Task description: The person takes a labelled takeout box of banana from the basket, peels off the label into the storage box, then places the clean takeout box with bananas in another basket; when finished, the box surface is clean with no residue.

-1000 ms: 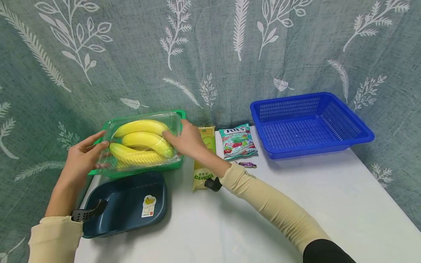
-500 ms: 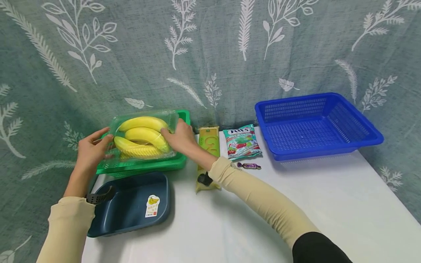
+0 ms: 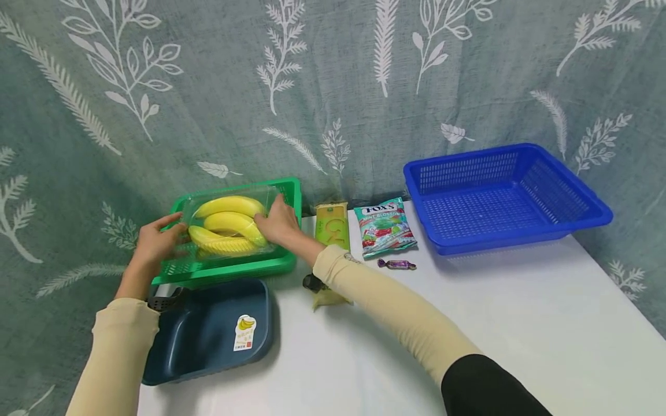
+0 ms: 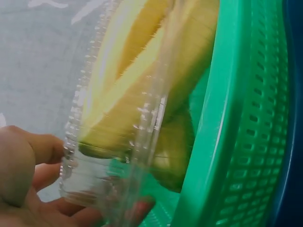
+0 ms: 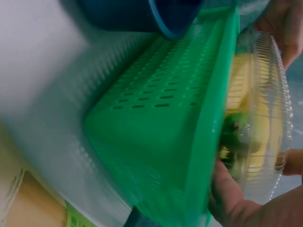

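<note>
Both hands hold a clear plastic clamshell box (image 3: 262, 195) with yellow bananas (image 3: 233, 222) inside. My left hand (image 3: 158, 240) grips its left end, thumb on the upper side and fingers beneath, as the left wrist view shows. At the opposite end, my right hand (image 3: 279, 222) pinches the box between thumb and fingers. The box overlaps the green basket (image 3: 229, 274), its underside below the rim level in part. In the right wrist view, green banana ends (image 5: 235, 127) show through the plastic.
A dark blue basin (image 3: 208, 341) with a banana sticker sits in front of the green basket. Right of it lie a long yellow-green packet (image 3: 332, 222), a Fox's candy bag (image 3: 385, 227) and a purple wrapped candy (image 3: 397, 264). A blue basket (image 3: 499, 234) stands at right.
The clear box with bananas has come down and slightly right, lower into the green basket, with both hands still on it. More of the basket's rim shows around it.
</note>
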